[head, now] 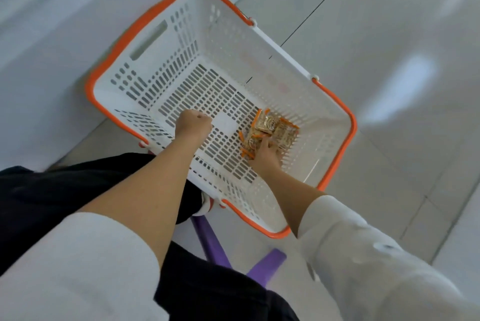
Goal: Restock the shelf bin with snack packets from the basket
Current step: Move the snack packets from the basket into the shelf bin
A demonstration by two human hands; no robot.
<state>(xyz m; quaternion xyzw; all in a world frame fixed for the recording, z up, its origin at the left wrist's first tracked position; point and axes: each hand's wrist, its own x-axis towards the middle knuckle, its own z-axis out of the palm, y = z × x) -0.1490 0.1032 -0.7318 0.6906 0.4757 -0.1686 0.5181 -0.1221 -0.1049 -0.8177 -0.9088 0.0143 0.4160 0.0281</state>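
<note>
In the basket (pixel 228 42), the right hand (pixel 265 155) pinches the last snack packets (pixel 270 127), the left hand (pixel 193 123) is a fist, and next they probably must go up to the bin.

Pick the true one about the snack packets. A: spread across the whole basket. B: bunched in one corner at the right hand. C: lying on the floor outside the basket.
B: the snack packets cluster in one corner of the basket, gripped by the right hand.
</note>
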